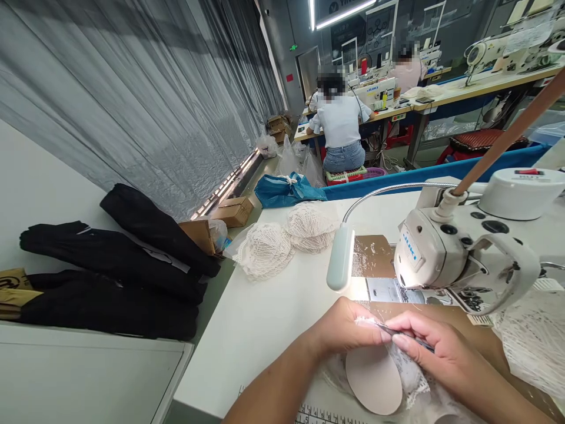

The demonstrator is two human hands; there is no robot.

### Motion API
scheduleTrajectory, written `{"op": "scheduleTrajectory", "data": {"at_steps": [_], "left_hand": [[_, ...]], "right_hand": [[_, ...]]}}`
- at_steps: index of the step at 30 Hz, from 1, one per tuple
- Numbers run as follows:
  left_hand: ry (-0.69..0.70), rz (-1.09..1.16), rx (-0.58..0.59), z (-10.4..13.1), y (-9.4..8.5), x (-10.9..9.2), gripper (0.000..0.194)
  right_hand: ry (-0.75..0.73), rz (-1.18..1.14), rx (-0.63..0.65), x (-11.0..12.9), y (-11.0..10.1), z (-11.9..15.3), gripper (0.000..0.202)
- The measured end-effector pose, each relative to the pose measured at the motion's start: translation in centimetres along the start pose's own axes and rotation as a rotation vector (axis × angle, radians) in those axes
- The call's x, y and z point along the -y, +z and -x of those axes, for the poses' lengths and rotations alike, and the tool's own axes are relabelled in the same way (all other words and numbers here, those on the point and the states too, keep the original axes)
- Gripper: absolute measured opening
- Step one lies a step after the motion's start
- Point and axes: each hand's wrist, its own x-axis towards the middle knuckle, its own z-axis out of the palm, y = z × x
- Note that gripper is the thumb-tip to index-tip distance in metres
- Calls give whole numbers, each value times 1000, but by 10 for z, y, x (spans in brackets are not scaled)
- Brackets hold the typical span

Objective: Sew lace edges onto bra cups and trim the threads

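Observation:
My left hand is closed, pinching the edge of a white lace piece above the table. A smooth beige bra cup hangs below the fingers, with lace around it. My right hand is closed around a slim metal tool, either tweezers or thread snips; I cannot tell which. Its tip meets the lace at my left thumb. Just beyond both hands stands a white sewing machine, its metal needle plate set in the table.
Lace cups lie on the white table to the left. A lamp on a bendy neck hangs over the table. More lace is heaped at the right. Black clothing lies on a white cabinet. People sit at machines farther back.

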Motion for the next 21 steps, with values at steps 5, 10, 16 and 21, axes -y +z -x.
{"op": "scheduleTrajectory", "data": {"at_steps": [5,10,16,21], "left_hand": [[3,-29,21,1,-1,0,39],[-34,-105,68,0,0,1,39],[-8,-111,121,-2,-3,7,43],[41,-101,129,-2,-2,8,40]], "right_hand": [[-7,15,-12,-3,-2,1,34],[48,-51,55,-3,2,0,33],[63,-45,44,-8,6,-2,38],[102,-176,21,-7,7,-1,37]]}}
